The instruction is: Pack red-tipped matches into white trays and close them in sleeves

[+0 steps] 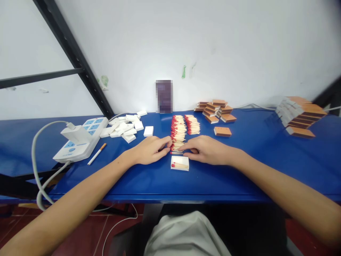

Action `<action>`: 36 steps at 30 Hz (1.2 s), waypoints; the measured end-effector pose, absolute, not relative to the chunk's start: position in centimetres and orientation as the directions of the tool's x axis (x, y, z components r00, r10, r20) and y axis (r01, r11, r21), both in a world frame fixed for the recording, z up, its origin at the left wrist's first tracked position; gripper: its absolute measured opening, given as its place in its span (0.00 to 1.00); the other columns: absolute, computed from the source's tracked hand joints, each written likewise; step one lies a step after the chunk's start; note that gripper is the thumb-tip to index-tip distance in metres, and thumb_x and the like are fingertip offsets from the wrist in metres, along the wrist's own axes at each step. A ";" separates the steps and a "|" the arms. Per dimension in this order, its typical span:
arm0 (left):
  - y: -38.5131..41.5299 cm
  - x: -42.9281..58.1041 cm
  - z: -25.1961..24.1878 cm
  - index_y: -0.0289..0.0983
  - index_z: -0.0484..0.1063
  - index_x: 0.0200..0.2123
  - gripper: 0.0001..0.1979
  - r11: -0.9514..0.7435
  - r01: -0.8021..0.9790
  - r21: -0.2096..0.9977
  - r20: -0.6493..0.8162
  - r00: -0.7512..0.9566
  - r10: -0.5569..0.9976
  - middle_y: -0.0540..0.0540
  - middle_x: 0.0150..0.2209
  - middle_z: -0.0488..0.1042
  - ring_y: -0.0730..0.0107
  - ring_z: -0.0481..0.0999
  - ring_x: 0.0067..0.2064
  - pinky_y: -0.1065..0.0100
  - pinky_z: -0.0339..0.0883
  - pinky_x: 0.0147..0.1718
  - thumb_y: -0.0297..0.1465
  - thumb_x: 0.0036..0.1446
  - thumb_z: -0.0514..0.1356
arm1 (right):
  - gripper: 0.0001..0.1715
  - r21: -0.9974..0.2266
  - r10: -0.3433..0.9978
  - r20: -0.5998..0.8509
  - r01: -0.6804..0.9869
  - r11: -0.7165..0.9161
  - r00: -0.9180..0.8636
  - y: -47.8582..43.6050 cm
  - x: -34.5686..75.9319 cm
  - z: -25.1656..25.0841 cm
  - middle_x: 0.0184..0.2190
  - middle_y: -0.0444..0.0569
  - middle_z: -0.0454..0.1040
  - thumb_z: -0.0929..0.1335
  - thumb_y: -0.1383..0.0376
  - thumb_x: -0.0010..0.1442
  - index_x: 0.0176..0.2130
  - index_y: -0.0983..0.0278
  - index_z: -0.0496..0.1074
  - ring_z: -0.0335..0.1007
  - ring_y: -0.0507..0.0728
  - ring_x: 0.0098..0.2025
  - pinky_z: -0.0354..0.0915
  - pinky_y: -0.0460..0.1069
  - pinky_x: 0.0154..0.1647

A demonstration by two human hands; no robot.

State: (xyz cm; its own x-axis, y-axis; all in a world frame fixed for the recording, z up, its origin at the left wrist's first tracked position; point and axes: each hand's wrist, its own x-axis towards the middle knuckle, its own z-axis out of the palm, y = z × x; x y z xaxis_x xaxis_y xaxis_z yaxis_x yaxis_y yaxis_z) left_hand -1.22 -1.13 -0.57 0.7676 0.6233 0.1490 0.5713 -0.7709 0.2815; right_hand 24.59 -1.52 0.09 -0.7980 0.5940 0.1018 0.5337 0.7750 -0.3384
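Two rows of red-tipped matches (179, 131) lie on the blue table (266, 160). My left hand (149, 151) and my right hand (205, 150) meet at the near end of the left row, fingertips pinched on a small bundle of matches (176, 150). Just in front of my hands sits a white matchbox tray (180, 163) with a few matches in it.
Empty white trays (125, 127) are heaped at the left, beside a white power strip (80, 139) and a cigarette (97, 153). Brown matchbox sleeves (215, 109) are stacked behind the matches, one (222, 131) lies alone, and a bigger stack (299, 115) stands far right.
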 end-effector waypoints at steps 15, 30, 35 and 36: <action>-1.0 -1.1 -0.9 0.37 0.74 0.35 0.05 -0.709 0.525 0.470 0.169 0.735 0.656 0.55 0.21 0.61 0.77 0.59 0.22 0.72 0.56 0.25 0.31 0.56 0.59 | 0.18 -0.311 0.580 0.094 0.529 0.789 -0.809 -1.6 24.7 0.4 0.34 0.47 0.78 0.66 0.64 0.64 0.52 0.58 0.77 0.69 0.52 0.31 0.55 0.46 0.31; -1.1 -0.9 -0.9 0.37 0.76 0.36 0.08 -0.729 0.500 0.468 0.190 0.748 0.635 0.56 0.19 0.61 0.78 0.60 0.20 0.73 0.55 0.24 0.35 0.59 0.60 | 0.15 -0.340 0.554 0.157 0.482 0.807 -0.818 -1.7 24.5 0.1 0.34 0.46 0.79 0.65 0.62 0.66 0.47 0.60 0.78 0.70 0.52 0.32 0.57 0.46 0.32; -1.3 -1.0 -0.7 0.37 0.76 0.37 0.10 -0.745 0.492 0.450 0.194 0.761 0.619 0.56 0.19 0.60 0.78 0.59 0.21 0.73 0.55 0.24 0.38 0.57 0.62 | 0.12 -0.348 0.561 0.203 0.477 0.807 -0.802 -2.0 24.4 0.4 0.33 0.46 0.78 0.66 0.62 0.66 0.43 0.62 0.78 0.69 0.51 0.30 0.57 0.46 0.32; -1.3 -1.0 -0.7 0.37 0.76 0.37 0.11 -0.747 0.493 0.446 0.193 0.762 0.618 0.56 0.19 0.60 0.77 0.59 0.21 0.72 0.55 0.24 0.39 0.57 0.63 | 0.12 -0.351 0.567 0.199 0.482 0.803 -0.799 -2.0 24.4 0.4 0.32 0.46 0.78 0.66 0.61 0.65 0.43 0.62 0.78 0.68 0.51 0.30 0.56 0.46 0.31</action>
